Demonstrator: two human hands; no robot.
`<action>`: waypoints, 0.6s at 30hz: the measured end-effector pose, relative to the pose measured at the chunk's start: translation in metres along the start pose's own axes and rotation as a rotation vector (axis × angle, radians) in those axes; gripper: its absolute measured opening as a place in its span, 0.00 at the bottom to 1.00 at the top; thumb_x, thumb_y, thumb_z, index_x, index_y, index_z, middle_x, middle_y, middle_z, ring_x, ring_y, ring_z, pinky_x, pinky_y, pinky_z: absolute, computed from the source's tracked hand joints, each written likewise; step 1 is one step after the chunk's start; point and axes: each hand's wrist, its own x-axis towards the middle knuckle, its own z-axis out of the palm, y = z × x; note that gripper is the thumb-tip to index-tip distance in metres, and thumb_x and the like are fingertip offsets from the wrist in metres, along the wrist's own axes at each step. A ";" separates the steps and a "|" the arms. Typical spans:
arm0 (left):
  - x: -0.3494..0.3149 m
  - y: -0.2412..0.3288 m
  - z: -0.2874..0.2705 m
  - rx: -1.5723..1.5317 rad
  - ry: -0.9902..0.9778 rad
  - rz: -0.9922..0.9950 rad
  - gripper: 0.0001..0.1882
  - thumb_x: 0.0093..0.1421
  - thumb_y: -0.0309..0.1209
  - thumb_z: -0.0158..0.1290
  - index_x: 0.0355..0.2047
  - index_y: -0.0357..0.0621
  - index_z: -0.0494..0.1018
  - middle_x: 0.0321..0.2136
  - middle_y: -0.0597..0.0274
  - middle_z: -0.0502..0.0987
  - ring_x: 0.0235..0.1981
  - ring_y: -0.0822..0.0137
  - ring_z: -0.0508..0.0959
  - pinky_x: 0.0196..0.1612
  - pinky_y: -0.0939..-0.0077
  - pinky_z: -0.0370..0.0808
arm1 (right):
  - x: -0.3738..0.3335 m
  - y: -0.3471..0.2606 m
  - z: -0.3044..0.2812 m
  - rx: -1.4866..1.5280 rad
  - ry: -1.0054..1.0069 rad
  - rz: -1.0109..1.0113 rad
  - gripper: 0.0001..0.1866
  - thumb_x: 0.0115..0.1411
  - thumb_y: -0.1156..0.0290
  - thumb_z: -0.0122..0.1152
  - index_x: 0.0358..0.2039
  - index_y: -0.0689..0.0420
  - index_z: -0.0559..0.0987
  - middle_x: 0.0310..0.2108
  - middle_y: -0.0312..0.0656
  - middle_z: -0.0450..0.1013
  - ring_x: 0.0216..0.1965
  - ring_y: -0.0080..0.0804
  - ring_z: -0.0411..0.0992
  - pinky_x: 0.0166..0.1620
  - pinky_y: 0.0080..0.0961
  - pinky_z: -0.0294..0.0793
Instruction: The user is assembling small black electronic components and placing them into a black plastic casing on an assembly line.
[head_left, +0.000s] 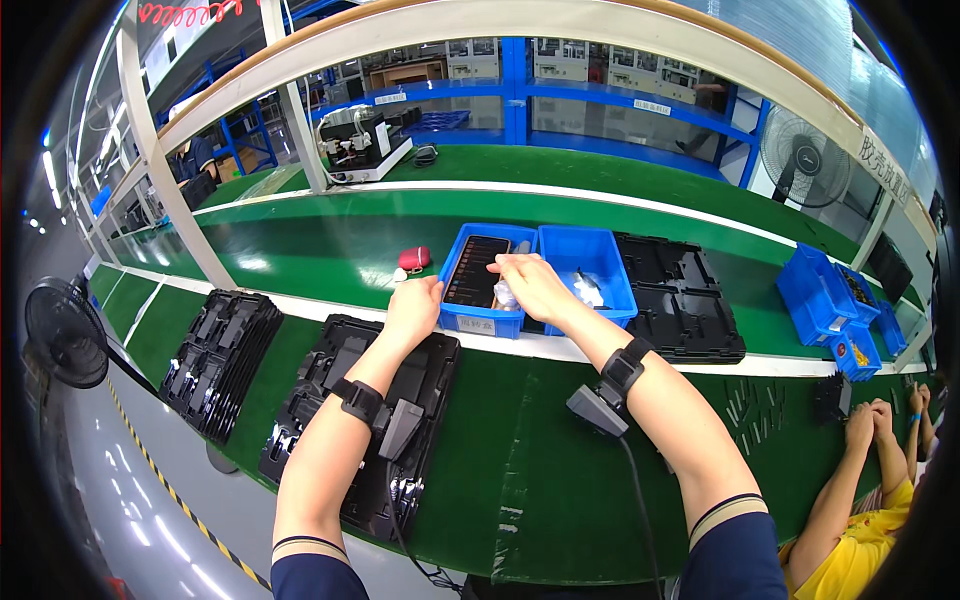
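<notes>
A smartphone (pixel 478 268) with a lit dark screen lies tilted in the left one of two blue bins (pixel 478 325). My right hand (pixel 535 288) reaches over this bin, its fingers closed at the phone's right edge. My left hand (pixel 414 308) is closed at the bin's left rim; its fingertips are partly hidden. Clear plastic bags (pixel 507 297) show under my right hand. Beside it, the right blue bin (pixel 600 250) holds a small white, crumpled item (pixel 588 290). A red case (pixel 414 259) lies on the green surface just beyond my left hand.
Black moulded trays (pixel 220 360) are stacked at left, with more trays (pixel 345 390) under my left forearm and a black tray (pixel 680 300) right of the bins. Thin metal strips (pixel 755 410) lie at right. Further right are blue parts bins (pixel 815 290) and another person's hands (pixel 868 425).
</notes>
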 end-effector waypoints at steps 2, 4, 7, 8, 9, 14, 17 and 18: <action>-0.003 0.002 -0.004 -0.012 -0.005 -0.028 0.13 0.58 0.34 0.44 0.28 0.37 0.73 0.23 0.42 0.74 0.30 0.45 0.75 0.36 0.55 0.71 | 0.008 0.009 0.005 -0.026 -0.042 -0.012 0.24 0.62 0.59 0.34 0.39 0.61 0.78 0.44 0.52 0.71 0.50 0.47 0.65 0.56 0.35 0.59; -0.004 0.003 -0.004 -0.029 -0.011 -0.054 0.13 0.58 0.34 0.43 0.28 0.37 0.74 0.23 0.42 0.74 0.30 0.45 0.75 0.36 0.55 0.71 | 0.011 0.021 0.012 -0.057 -0.085 -0.021 0.24 0.64 0.57 0.34 0.41 0.58 0.78 0.48 0.52 0.69 0.52 0.47 0.62 0.58 0.35 0.56; -0.004 0.000 -0.002 -0.031 0.007 -0.017 0.13 0.59 0.32 0.44 0.31 0.35 0.73 0.17 0.45 0.73 0.22 0.52 0.77 0.29 0.64 0.71 | 0.016 0.032 0.020 -0.184 -0.031 -0.024 0.24 0.63 0.59 0.33 0.42 0.57 0.78 0.50 0.52 0.67 0.54 0.48 0.60 0.59 0.35 0.55; -0.004 0.001 -0.002 -0.019 0.013 -0.013 0.13 0.59 0.32 0.44 0.31 0.35 0.73 0.17 0.45 0.73 0.22 0.52 0.77 0.28 0.64 0.71 | 0.020 0.034 0.018 -0.203 -0.051 -0.010 0.23 0.63 0.59 0.33 0.42 0.56 0.78 0.51 0.52 0.65 0.55 0.48 0.59 0.59 0.36 0.54; -0.004 0.003 -0.002 -0.008 0.019 -0.007 0.13 0.59 0.32 0.44 0.31 0.35 0.73 0.18 0.45 0.73 0.22 0.52 0.77 0.28 0.64 0.71 | 0.023 0.036 0.018 -0.224 -0.069 0.004 0.23 0.63 0.59 0.33 0.43 0.55 0.77 0.53 0.51 0.64 0.56 0.48 0.57 0.60 0.37 0.53; -0.006 0.000 -0.001 -0.058 0.047 0.010 0.13 0.59 0.32 0.44 0.31 0.35 0.73 0.19 0.43 0.73 0.23 0.51 0.76 0.29 0.64 0.71 | 0.020 0.029 0.023 -0.322 -0.110 0.085 0.23 0.61 0.59 0.32 0.45 0.47 0.77 0.58 0.49 0.58 0.61 0.45 0.51 0.63 0.40 0.45; -0.007 0.003 -0.003 -0.072 0.031 -0.008 0.13 0.59 0.32 0.44 0.32 0.34 0.73 0.20 0.42 0.73 0.24 0.49 0.76 0.30 0.63 0.70 | 0.017 0.027 0.024 -0.414 -0.121 0.072 0.23 0.62 0.58 0.32 0.46 0.45 0.76 0.58 0.49 0.58 0.60 0.48 0.51 0.63 0.40 0.45; -0.007 0.003 -0.004 -0.081 0.015 -0.024 0.13 0.59 0.32 0.44 0.32 0.34 0.73 0.20 0.42 0.73 0.25 0.48 0.76 0.31 0.63 0.70 | 0.018 0.027 0.024 -0.415 -0.116 0.072 0.23 0.62 0.57 0.31 0.47 0.45 0.76 0.58 0.49 0.58 0.61 0.48 0.51 0.63 0.40 0.44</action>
